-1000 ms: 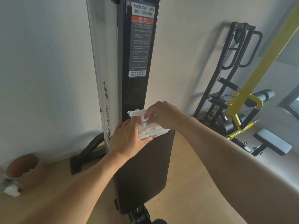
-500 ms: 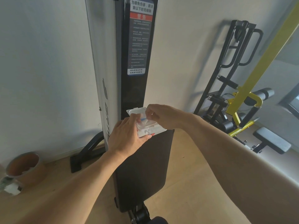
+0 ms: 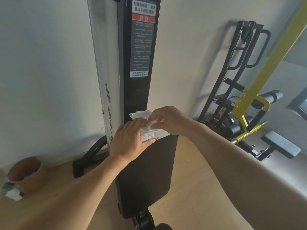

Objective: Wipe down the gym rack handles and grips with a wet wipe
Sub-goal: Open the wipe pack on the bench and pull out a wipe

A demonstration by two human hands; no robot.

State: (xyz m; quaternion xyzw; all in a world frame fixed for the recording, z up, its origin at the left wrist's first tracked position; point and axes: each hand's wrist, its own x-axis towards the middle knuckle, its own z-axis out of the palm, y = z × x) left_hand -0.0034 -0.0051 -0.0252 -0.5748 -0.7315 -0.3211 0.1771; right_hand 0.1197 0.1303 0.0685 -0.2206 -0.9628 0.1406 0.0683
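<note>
Wet wipe [image 3: 152, 124], crumpled white, pinched by right hand [image 3: 172, 119] above the lid-open pack [image 3: 156, 133] gripped by left hand [image 3: 128, 141] at the bench pad [image 3: 149, 171] top edge.

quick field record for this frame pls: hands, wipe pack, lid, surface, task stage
left hand: grips wet wipe pack, steadying it
right hand: pinches a wet wipe at the pack's opening
lid: flipped open
surface: pack rests at top end of black bench pad
task stage: wipe partly out; rack handles not yet wiped
</note>
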